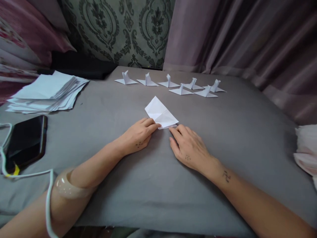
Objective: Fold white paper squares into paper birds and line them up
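Observation:
A white sheet of folded paper with visible creases lies on the grey cloth, a narrow folded edge showing along its near side. My left hand has its fingers closed on the paper's near left corner, thumb on top. At the near right corner, my right hand rests with fingers apart, its index fingertip touching the paper's edge and its thumb held away. Beyond the sheet stand several white folded paper figures, each with an upright middle and flat pointed sides.
A stack of white paper lies at the far left. Nearer sits a black phone beside a white cable that crosses my left arm. Black cloth lies behind the stack. Purple curtains hang along the right.

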Tool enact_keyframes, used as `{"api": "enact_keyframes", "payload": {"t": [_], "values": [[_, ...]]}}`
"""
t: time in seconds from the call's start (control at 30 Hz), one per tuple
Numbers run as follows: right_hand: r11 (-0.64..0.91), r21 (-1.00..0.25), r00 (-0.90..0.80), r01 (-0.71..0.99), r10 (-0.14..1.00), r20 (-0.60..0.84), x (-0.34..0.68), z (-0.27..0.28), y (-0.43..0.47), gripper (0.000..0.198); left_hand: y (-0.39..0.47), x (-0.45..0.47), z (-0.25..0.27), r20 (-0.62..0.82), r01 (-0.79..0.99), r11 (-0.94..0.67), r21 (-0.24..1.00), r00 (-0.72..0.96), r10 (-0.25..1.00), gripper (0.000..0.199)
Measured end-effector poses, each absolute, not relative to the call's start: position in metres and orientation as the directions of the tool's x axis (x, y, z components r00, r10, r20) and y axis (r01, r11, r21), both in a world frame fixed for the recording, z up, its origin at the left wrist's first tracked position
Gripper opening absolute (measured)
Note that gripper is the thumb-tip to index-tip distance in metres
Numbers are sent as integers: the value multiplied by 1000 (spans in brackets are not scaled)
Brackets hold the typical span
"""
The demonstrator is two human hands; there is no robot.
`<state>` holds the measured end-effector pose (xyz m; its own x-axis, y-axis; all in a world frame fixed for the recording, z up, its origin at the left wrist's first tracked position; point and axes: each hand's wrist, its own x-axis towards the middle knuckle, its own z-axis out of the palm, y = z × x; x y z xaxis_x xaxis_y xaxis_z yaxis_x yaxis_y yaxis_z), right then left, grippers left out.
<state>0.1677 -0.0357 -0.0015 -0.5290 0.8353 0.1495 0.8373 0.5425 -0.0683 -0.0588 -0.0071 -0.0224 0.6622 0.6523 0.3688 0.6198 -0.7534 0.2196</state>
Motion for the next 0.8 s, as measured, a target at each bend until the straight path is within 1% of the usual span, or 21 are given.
{"api": "enact_keyframes", "payload": {"t": [0.17,0.23,0.4,0.53,0.63,0.8], "values": [[477,-80,-466,875,876,127,167,-1,-35,37,-7,-57,-18,286,624,-764,165,711,643,43],[455,-84,-444,887,888,123,168,-1,-35,37,-6,-58,-18,280,617,-770,161,720,635,43],[427,-66,-419,902,901,108,168,0,-34,39,-4,-61,-21,307,591,-785,187,724,618,45],[423,-57,-416,904,903,107,168,0,-34,38,-3,-62,-19,291,578,-795,184,740,606,47],[418,-87,-412,904,908,81,169,1,-32,36,-1,-62,-16,265,572,-803,168,758,596,49],[404,-122,-398,906,914,72,172,1,-28,34,3,-59,-14,237,545,-806,231,772,590,52]]}}
